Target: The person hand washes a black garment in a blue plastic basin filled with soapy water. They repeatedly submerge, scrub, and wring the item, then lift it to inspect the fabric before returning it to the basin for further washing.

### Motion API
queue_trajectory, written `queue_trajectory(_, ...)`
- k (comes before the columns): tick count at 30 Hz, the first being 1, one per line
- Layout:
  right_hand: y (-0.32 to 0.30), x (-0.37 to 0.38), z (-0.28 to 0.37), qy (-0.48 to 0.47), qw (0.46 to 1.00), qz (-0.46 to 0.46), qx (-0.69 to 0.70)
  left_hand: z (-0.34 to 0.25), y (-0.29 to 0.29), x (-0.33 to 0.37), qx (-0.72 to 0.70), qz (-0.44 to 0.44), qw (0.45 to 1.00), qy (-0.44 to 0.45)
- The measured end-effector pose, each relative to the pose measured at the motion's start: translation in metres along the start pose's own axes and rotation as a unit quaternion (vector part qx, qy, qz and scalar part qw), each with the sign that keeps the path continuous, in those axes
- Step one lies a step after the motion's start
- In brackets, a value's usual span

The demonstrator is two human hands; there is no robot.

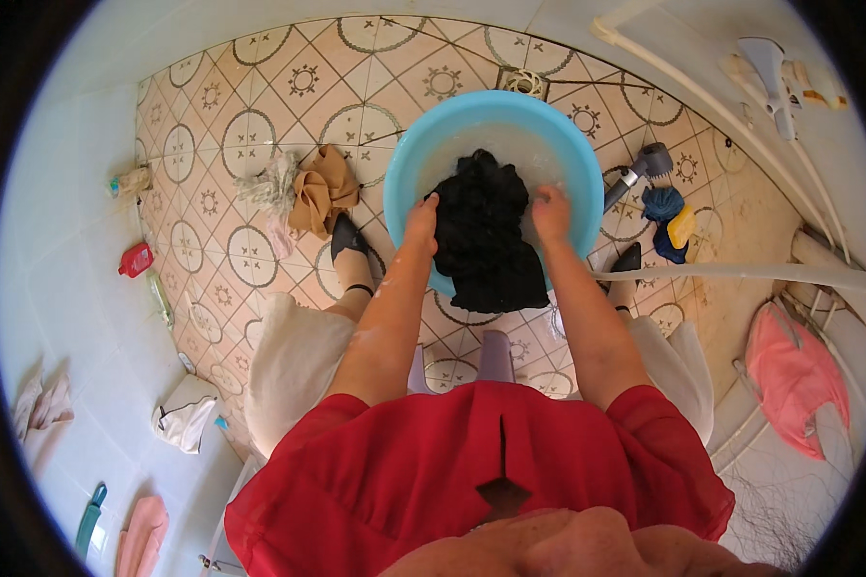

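Observation:
A light blue round basin (399,159) stands on the tiled floor before me, holding cloudy water (548,154). Bunched black cloth (481,221) lies in its middle and hangs over the near rim. My left hand (421,221) grips the cloth's left edge, the thumb on top and the other fingers mostly hidden. On the other side, my right hand (550,213) is inside the basin close to the cloth's right edge. Its fingers are curled, and what they hold, if anything, cannot be made out.
Brown cloth (324,192) and pale cloth (274,183) lie left of the basin. At its right are a grey brush head with a handle (652,162) and blue and yellow cloths (681,226). A pale hose (741,273) crosses the right side. A purple stool (496,356) shows below me.

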State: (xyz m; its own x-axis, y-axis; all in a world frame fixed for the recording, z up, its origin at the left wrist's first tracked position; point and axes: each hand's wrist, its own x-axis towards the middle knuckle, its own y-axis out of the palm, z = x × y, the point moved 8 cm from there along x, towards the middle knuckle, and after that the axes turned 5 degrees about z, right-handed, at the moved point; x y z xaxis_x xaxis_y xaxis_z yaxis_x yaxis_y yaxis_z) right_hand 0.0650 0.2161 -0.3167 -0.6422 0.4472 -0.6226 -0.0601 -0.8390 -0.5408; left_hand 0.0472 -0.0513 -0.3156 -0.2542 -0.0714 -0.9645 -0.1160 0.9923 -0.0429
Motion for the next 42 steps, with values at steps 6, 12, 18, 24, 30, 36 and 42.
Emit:
queue_trajectory(6,-0.002,0.049,-0.046,-0.06,0.992,-0.03,0.111,-0.003,0.009,-0.003,0.007,0.027,1.0,0.01)
queue_trajectory(12,-0.074,0.006,0.157,-0.244,0.885,-0.021,0.395,0.003,0.001,0.014,-0.018,0.011,0.998,0.057)
queue_trajectory(18,-0.042,0.033,0.132,-0.109,0.963,0.115,0.217,-0.025,0.015,0.018,0.193,0.073,0.959,0.192)
queue_trajectory(24,0.007,0.027,0.061,0.024,0.956,0.123,0.264,-0.061,0.022,-0.003,-0.095,0.16,0.961,0.204)
queue_trajectory(30,-0.042,0.009,0.15,-0.099,0.768,0.287,0.565,-0.048,0.016,-0.002,-0.191,0.151,0.961,0.128)
queue_trajectory(36,-0.056,0.042,0.141,-0.166,0.917,0.055,0.358,-0.046,0.023,-0.013,-0.094,0.089,0.986,0.105)
queue_trajectory(42,-0.044,0.046,0.126,-0.103,0.892,0.085,0.432,-0.028,0.015,0.005,-0.088,0.058,0.992,0.069)
